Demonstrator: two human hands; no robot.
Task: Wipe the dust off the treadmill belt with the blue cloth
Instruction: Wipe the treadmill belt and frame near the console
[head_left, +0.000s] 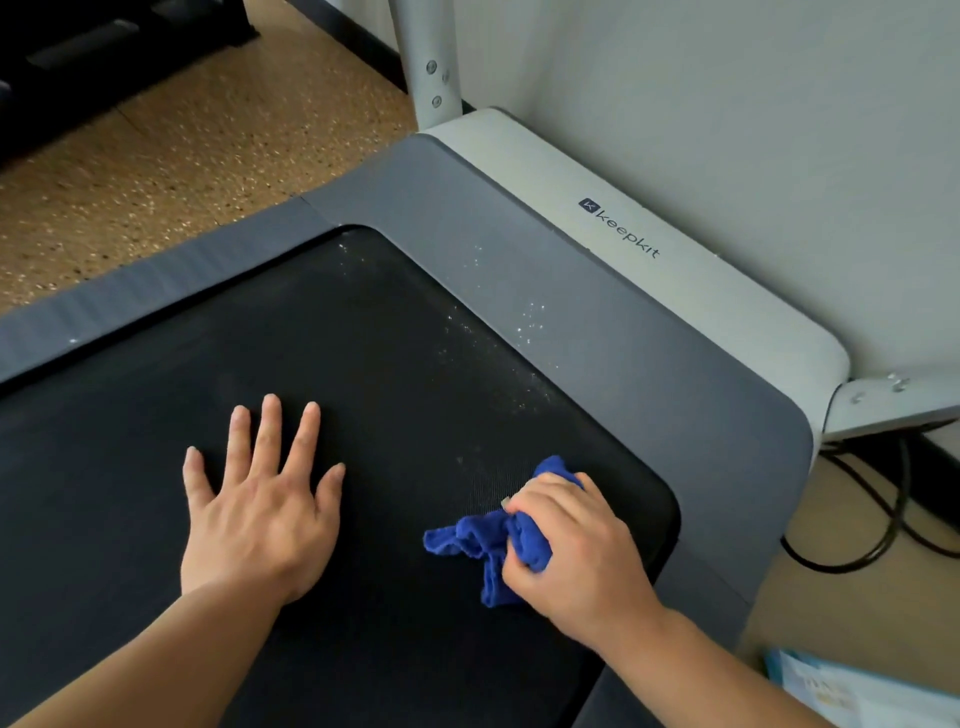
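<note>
The black treadmill belt (322, 364) fills the middle of the view. White dust specks (530, 319) lie along its far right edge and on the grey frame beside it. My left hand (260, 514) lies flat on the belt with fingers spread and straight. My right hand (571, 545) grips the bunched blue cloth (483, 543) and holds it down on the belt near the right front corner. Part of the cloth is hidden under the fingers.
A grey frame (597, 332) and a pale front cover marked keepkit (621, 228) border the belt. A white upright post (426, 62) stands at the back by the wall. Black cables (883, 519) lie on the floor at right. Speckled brown floor (156, 156) is at left.
</note>
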